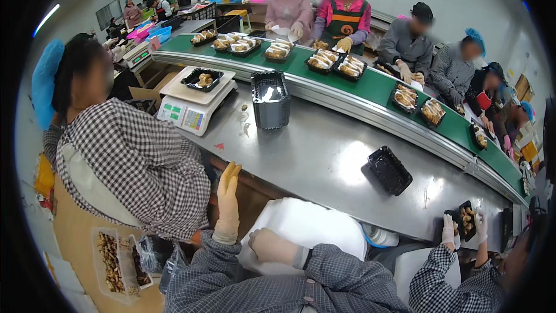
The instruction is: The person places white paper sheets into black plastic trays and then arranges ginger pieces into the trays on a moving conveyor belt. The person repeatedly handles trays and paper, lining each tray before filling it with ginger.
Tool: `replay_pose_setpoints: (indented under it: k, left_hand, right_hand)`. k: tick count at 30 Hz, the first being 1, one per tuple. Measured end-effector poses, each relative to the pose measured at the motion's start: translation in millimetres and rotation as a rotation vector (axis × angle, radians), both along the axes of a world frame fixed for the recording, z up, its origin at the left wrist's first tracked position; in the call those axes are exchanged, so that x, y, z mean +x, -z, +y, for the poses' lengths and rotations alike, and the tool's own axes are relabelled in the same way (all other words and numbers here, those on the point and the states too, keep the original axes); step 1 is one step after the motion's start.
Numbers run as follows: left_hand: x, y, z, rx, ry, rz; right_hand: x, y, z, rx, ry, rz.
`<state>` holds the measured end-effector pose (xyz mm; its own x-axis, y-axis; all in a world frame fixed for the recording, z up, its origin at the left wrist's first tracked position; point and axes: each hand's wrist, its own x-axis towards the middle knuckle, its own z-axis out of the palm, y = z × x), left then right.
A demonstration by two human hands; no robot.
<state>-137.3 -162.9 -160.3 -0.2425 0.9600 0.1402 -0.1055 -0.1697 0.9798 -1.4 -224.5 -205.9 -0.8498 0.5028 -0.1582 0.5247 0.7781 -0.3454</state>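
My left hand [228, 206], in a cream glove, is raised near the table's front edge with its fingers stretched upward. It holds nothing that I can see. My right hand [278, 249], also gloved, is bent into a closed shape in front of my body; its fingertips are hidden, as is anything in them. Below and beyond it lies a white rounded surface [324, 220]. On the steel table [301, 156] ahead stand a tall stack of black plastic trays [270, 99] and, to the right, a separate black tray [389, 170].
A scale [197, 101] bears a black tray of brown pieces [202, 80]. Beyond runs a green conveyor [370, 84] with filled trays [322, 60]; several people work behind it. A person in checks [133, 162] sits left, near a crate [113, 264]. A co-worker's gloved hands [449, 230] hold a tray at right.
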Motion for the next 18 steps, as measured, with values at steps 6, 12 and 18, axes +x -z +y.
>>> replay_pose_setpoints:
  k: [6, 12, 18]
  left_hand:
    - [-52, 10, -64, -0.053, -0.061, -0.076]
    - [-67, 5, -92, -0.177, -0.011, -0.001]
    - [-69, -37, -98, -0.418, 0.629, 0.19]
  right_hand:
    - [-6, 10, 12, -0.179, 0.074, 0.035]
    - [45, 21, 24, -0.815, 0.551, 0.642]
    - [52, -16, 8, -1.265, 0.85, 1.295]
